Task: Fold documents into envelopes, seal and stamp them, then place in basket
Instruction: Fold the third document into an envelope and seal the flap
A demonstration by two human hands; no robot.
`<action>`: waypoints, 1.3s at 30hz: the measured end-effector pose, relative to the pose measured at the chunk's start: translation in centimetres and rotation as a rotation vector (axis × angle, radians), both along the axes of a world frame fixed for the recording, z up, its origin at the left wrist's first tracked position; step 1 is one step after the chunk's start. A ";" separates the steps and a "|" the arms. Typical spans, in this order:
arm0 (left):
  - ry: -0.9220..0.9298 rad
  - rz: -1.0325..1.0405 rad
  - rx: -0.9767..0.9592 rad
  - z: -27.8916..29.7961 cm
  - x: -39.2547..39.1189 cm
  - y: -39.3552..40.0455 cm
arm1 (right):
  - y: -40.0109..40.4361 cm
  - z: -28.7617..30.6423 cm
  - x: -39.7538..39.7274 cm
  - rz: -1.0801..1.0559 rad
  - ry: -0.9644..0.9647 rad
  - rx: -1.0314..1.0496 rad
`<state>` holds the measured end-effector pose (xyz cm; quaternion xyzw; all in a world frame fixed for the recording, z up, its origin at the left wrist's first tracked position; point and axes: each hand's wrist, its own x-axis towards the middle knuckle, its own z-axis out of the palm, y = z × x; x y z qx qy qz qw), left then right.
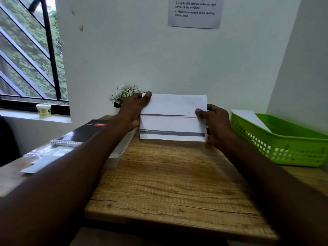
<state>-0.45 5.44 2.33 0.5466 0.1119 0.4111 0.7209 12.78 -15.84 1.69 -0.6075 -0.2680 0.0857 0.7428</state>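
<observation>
1. Holding the folded document (173, 119) upright over the far edge of the desk (170, 183), both hands were engaged: the left hand (134, 110) gripped its left edge with the thumb curled over the upper left corner, and the right hand (215, 119) pinched its right edge, thumb on the near face and fingers behind.
2. The document showed a horizontal fold line across its middle and a grey printed band near its lower edge. Its lower edge sat just above or on the desk; contact could not be confirmed from this view.
3. Handling was assessed as follows: the paper was light, thin and limp when flat, stiffened somewhat by the fold. It was judged liable to crease or buckle under a hard squeeze and to slip between dry fingers.
4. The best hold was judged to be at the two short edges near the fold, as observed, keeping the layers aligned.
5. The green basket (284, 146) stood at the desk's right edge with a white sheet, possibly an envelope, inside it.
6. Loose white papers (38, 165) and a spiral notebook (83, 132) lay toward the left edge, and a potted white flower (122, 94) stood at the far edge behind the left hand.
</observation>
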 end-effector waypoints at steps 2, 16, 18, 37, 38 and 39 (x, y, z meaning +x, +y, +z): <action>0.052 -0.047 0.040 -0.1 0.0 -0.2 | 0.1 -0.1 0.3 -0.012 0.047 0.033; 0.068 -0.113 0.115 -0.1 -0.1 -0.2 | 0.4 0.0 1.5 0.017 0.167 0.197; 0.065 -0.133 0.121 -0.1 -0.1 -0.2 | 0.2 0.1 1.4 0.021 0.199 0.211; 0.004 0.016 0.068 1.1 -1.1 0.3 | -0.1 0.3 0.2 -0.204 -0.212 0.131; 0.017 0.011 0.125 1.3 -1.4 0.2 | -0.1 0.2 0.1 -0.252 -0.344 0.111; 0.033 0.000 0.182 1.4 -1.6 0.0 | -0.1 0.2 -0.1 -0.278 -0.453 0.084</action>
